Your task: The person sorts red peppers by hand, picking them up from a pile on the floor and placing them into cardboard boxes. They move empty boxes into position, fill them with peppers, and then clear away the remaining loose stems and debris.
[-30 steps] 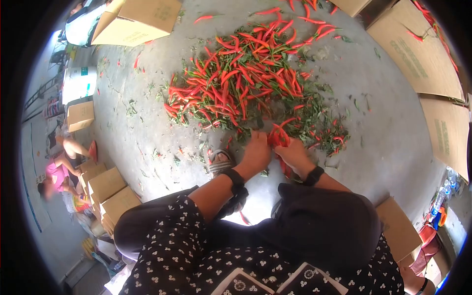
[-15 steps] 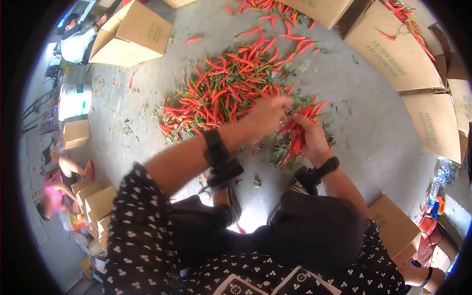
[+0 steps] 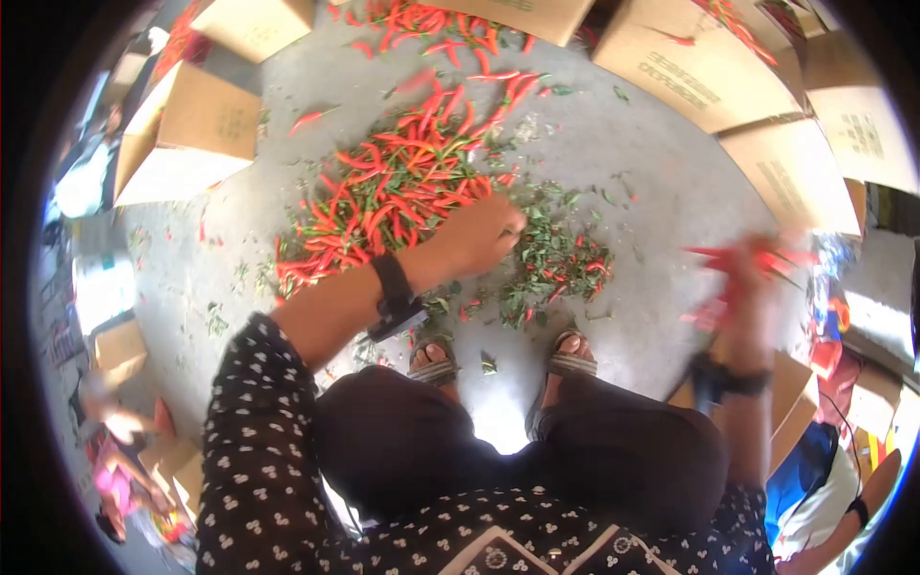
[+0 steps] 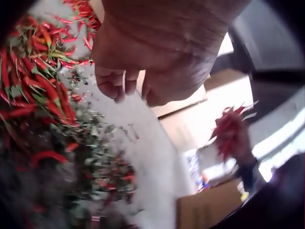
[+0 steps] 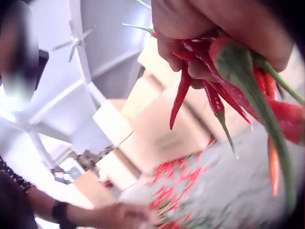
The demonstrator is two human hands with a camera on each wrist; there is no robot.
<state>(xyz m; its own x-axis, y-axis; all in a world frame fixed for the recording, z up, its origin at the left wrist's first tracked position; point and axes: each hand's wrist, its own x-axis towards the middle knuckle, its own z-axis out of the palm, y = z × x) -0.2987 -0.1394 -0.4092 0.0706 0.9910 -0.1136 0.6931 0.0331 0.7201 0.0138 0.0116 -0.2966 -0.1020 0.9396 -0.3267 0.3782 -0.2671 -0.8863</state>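
Note:
A bunch of red chilies [image 5: 228, 90] with green stems is gripped in the right hand [image 5: 219, 28], whose fingers curl round it. In the head view the right hand [image 3: 752, 297], blurred, is far out to the right above the floor, near a carton. The left hand [image 3: 479, 235] hovers over the right edge of the chili pile [image 3: 393, 182], fingers curled, with no chili visible in it. The left wrist view shows the left hand [image 4: 152, 52] with bent fingertips and nothing between them. Loose leaves and chili bits [image 3: 556, 254] lie beside the pile.
Cartons stand at the upper left [image 3: 196, 125], along the upper right [image 3: 709, 67] and at the lower right [image 3: 793, 393]. More chilies [image 3: 441, 29] lie at the top. Sandalled feet [image 3: 572, 353] are below the leaves. Another person [image 3: 115, 479] sits at the lower left.
The right hand has swung from the pile's edge out to the right with its chilies. The left hand has come away from it and stays by the pile. The head view has turned right.

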